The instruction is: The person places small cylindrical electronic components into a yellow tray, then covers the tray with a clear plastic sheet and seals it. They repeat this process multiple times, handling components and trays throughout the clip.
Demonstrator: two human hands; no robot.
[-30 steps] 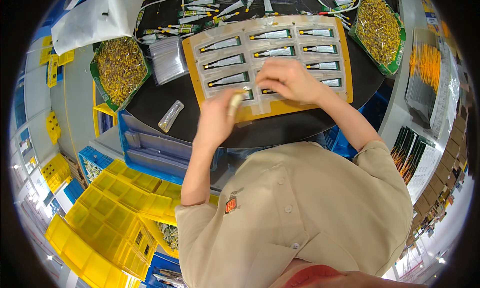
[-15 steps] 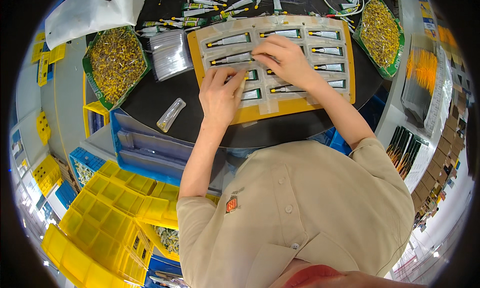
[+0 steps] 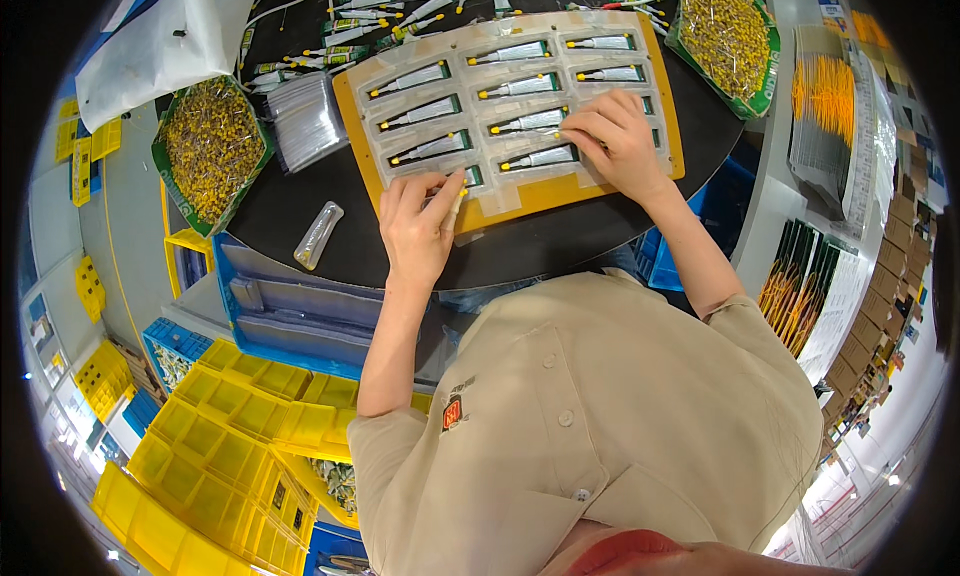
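Note:
A tray (image 3: 540, 198) with a yellow-orange border and clear moulded pockets holds rows of small silver-and-green tubes (image 3: 520, 86) with yellow caps. At its lower left corner my left hand (image 3: 415, 226) is closed in a pinch, with a small yellow-capped piece (image 3: 462, 192) at the fingertips. It partly covers the bottom-left tube (image 3: 474, 177). Over the right part of the tray, my right hand (image 3: 622, 144) has thumb and index finger pressed together beside the middle column's tubes. What lies in that pinch is too small to tell. The right hand hides parts of the lower right pockets.
Green-sided boxes of small yellow-capped pieces stand left (image 3: 215, 156) and right (image 3: 725, 46). Beside the tray lie a stack of clear plastic covers (image 3: 307, 121) and a single clear blister piece (image 3: 318, 236). Loose tubes (image 3: 355, 21) lie behind; yellow bins (image 3: 215, 406) stand lower left.
My left hand has moved down to the tray's lower left corner, and my right hand down and right from the second row. The whole view has shifted slightly.

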